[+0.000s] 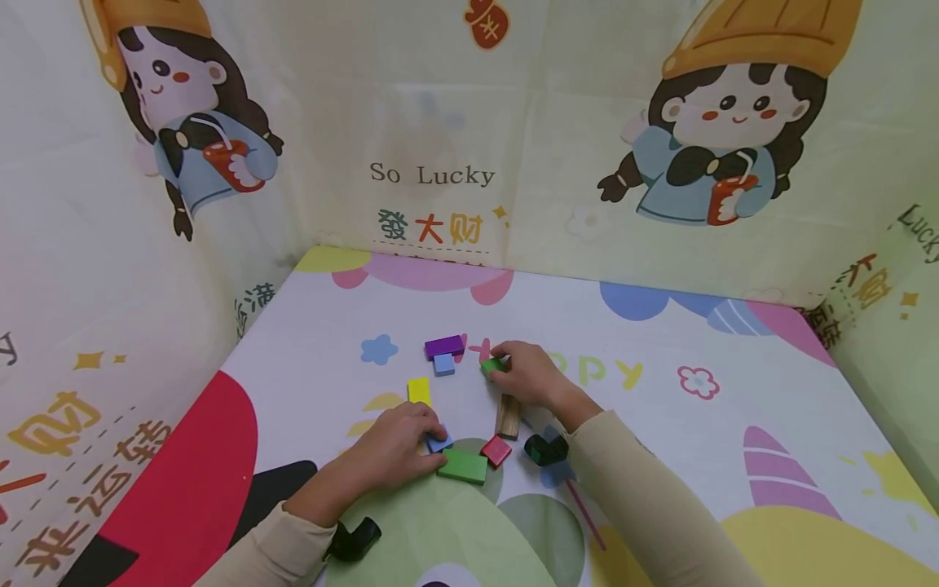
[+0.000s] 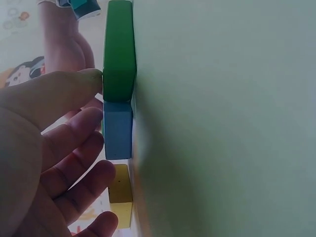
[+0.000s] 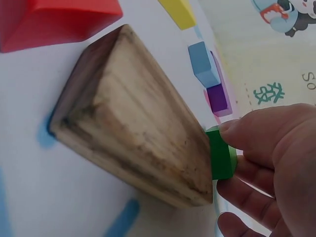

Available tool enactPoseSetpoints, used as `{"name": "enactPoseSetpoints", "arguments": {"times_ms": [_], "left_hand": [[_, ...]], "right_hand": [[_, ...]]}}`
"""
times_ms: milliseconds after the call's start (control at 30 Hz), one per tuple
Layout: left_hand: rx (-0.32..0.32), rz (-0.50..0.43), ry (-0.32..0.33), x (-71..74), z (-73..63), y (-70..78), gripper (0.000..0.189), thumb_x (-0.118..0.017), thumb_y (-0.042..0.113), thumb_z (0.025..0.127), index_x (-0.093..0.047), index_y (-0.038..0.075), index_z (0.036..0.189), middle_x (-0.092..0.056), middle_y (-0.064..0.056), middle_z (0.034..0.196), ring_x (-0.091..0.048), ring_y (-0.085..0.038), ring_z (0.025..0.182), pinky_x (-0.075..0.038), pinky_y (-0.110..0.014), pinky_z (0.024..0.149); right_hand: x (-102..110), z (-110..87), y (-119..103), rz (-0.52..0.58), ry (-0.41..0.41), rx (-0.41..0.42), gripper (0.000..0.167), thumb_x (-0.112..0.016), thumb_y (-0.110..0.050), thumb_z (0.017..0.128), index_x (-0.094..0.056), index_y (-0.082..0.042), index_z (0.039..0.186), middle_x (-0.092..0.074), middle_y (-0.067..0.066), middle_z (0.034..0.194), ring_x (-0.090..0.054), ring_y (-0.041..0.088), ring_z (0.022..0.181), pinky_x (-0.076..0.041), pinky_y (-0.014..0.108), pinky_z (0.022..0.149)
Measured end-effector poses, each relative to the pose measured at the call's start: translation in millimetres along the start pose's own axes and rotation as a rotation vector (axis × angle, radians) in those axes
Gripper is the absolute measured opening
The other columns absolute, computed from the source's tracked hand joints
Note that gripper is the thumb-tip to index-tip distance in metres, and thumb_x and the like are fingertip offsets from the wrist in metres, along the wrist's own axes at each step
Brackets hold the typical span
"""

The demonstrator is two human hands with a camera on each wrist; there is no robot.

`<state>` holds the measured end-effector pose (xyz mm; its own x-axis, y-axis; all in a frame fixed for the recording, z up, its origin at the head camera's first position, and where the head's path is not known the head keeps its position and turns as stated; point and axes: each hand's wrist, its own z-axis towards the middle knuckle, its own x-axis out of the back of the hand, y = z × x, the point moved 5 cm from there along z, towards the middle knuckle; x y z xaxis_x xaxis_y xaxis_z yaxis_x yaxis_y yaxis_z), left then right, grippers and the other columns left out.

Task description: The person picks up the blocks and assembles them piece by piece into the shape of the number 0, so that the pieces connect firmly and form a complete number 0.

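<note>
My right hand [image 1: 530, 373] pinches a small green block [image 3: 222, 154] between thumb and fingers, just beyond the far end of a brown wooden block [image 3: 148, 118]. Lower on the left, my left hand [image 1: 392, 444] lies along the row of blocks with relaxed fingers. Its thumb tip meets a long green block [image 2: 118, 54] in the left wrist view, and the forefinger is right at a blue block [image 2: 118, 131]. Another fingertip overlaps a yellow block [image 2: 121, 195]. A red block [image 1: 495, 451] sits between the long green block and the brown one.
Farther back, a purple block [image 1: 443, 347] has a second blue block [image 1: 443, 364] against its front. Black wrist devices show at both wrists, the right one [image 1: 546, 449] close to the brown block. Printed cloth walls [image 1: 557, 163] enclose the patterned tabletop [image 1: 660, 359].
</note>
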<state>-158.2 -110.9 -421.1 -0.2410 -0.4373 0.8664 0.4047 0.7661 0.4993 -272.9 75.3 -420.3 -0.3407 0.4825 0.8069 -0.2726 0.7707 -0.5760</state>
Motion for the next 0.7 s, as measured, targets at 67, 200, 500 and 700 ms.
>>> {"name": "enactPoseSetpoints", "arguments": {"times_ms": [67, 200, 500, 700], "left_hand": [[0.000, -0.001, 0.003, -0.3, 0.0, -0.5, 0.019, -0.081, 0.026, 0.084, -0.076, 0.012, 0.096, -0.061, 0.004, 0.099, -0.055, -0.018, 0.097, -0.047, -0.042, 0.086], [0.003, -0.007, 0.006, -0.5, -0.3, -1.0, 0.019, -0.081, 0.026, 0.084, -0.076, 0.012, 0.096, -0.061, 0.003, 0.099, -0.055, -0.018, 0.097, -0.047, -0.042, 0.087], [-0.005, -0.008, 0.015, -0.5, -1.4, -1.6, 0.019, -0.081, 0.026, 0.084, -0.076, 0.012, 0.095, -0.061, 0.004, 0.099, -0.055, -0.018, 0.097, -0.047, -0.042, 0.087], [-0.010, -0.008, 0.019, 0.0, -1.7, -1.4, 0.019, -0.081, 0.026, 0.084, -0.075, 0.013, 0.095, -0.061, 0.004, 0.099, -0.055, -0.018, 0.097, -0.047, -0.042, 0.087]], "right_hand": [[0, -1.4, 1, -0.002, 0.003, 0.002, 0.042, -0.068, -0.022, 0.095, -0.061, -0.004, 0.133, -0.065, 0.011, 0.115, -0.059, 0.024, 0.098, -0.054, 0.035, 0.085], [0, -3.7, 3, -0.001, 0.007, 0.009, 0.041, -0.068, -0.021, 0.094, -0.062, -0.004, 0.131, -0.065, 0.010, 0.116, -0.059, 0.023, 0.098, -0.054, 0.036, 0.087], [0, -8.2, 5, -0.005, 0.002, 0.020, 0.040, -0.068, -0.021, 0.095, -0.063, -0.003, 0.130, -0.065, 0.010, 0.118, -0.060, 0.023, 0.098, -0.053, 0.037, 0.089], [1, -10.9, 4, -0.033, 0.006, 0.038, 0.038, -0.068, -0.020, 0.094, -0.064, -0.002, 0.128, -0.066, 0.010, 0.117, -0.060, 0.022, 0.097, -0.053, 0.037, 0.089]]}}
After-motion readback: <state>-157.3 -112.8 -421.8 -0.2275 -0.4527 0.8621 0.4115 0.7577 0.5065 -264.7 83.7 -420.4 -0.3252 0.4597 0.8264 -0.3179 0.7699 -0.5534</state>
